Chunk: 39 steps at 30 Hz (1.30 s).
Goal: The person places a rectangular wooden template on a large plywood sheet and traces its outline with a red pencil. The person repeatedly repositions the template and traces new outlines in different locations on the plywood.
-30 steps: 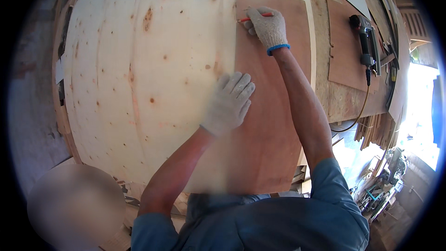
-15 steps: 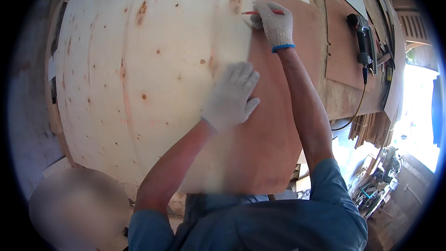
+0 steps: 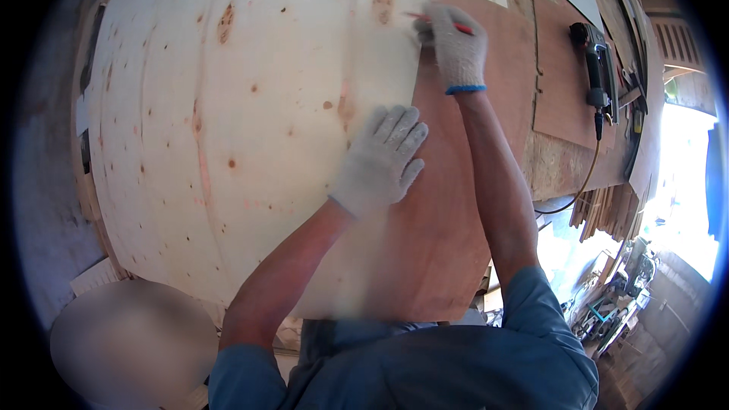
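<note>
A large pale wooden sheet (image 3: 288, 175) with knots fills the left and middle of the view. Against its right part lies a reddish-brown thin board (image 3: 448, 220), its straight left edge running away from me. My left hand (image 3: 383, 159), in a white knit glove, rests flat across that edge, fingers extended. Farther off, near the board's far left corner, my right hand (image 3: 459, 45) wears a similar glove with a blue cuff. It grips a red pencil (image 3: 463, 29), whose point faces left over the pale sheet. Motion blurs the pencil and fingertips somewhat.
A dark nail gun (image 3: 596, 68) lies on another brown board (image 3: 558, 76) at the right, its hose (image 3: 588, 171) hanging toward the near side. Wooden strips (image 3: 607, 209) jut out below. A blurred round shape (image 3: 133, 345) covers the lower left.
My right hand has shifted slightly right and nearer with the pencil. The brown board's far left corner has moved a little to the right. My left hand stays nearly in place.
</note>
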Each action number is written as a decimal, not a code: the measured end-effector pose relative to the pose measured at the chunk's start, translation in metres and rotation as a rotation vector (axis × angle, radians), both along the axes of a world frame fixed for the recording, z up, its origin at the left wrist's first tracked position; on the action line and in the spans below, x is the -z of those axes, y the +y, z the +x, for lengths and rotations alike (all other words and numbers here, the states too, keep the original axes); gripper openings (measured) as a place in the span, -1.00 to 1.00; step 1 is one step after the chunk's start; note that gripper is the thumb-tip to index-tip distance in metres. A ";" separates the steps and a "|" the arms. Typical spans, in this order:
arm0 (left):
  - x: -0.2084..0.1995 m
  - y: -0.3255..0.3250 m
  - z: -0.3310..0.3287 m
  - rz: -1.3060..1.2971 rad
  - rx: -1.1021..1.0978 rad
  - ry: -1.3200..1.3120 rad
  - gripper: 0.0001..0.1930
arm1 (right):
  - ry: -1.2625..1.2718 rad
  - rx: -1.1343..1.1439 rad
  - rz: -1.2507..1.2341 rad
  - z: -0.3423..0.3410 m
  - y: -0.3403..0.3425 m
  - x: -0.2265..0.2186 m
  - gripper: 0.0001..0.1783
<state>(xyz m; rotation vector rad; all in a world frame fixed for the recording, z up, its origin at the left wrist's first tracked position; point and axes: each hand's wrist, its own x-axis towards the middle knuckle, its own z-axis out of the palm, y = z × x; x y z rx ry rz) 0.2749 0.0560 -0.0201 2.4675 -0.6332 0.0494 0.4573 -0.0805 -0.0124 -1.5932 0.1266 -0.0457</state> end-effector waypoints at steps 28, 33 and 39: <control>0.016 0.001 0.001 -0.013 -0.344 -0.170 -0.50 | -0.319 0.386 -0.582 -0.096 -0.088 0.029 -0.75; 0.020 0.002 0.002 -0.011 -0.344 -0.233 -0.51 | -0.331 0.400 -0.529 -0.094 -0.085 0.036 -0.75; 0.008 0.000 0.004 0.005 -0.381 -0.117 -0.54 | -0.373 0.363 -0.579 -0.073 -0.082 0.030 -0.78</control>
